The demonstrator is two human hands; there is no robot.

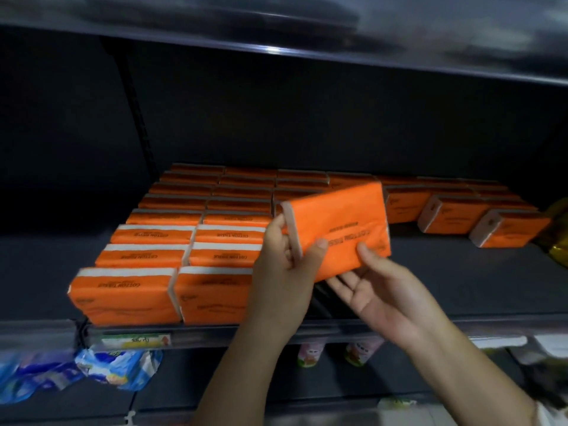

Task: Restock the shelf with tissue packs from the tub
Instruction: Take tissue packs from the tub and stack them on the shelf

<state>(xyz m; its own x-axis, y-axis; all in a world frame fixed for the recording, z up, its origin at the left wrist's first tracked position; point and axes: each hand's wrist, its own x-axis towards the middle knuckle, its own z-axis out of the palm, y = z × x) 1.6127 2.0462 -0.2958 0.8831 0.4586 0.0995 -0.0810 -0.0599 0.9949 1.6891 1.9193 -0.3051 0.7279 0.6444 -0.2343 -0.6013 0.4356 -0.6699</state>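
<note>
Price label [135, 340] on shelf [461, 272] — blurred, unreadable.

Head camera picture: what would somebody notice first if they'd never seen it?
The bright orange tissue pack in the middle, held tilted above the dark shelf by the left hand at its end and the right hand at its lower edge. Next come the neat rows of matching packs filling the shelf's left side, with a few looser packs at the back right.
</note>
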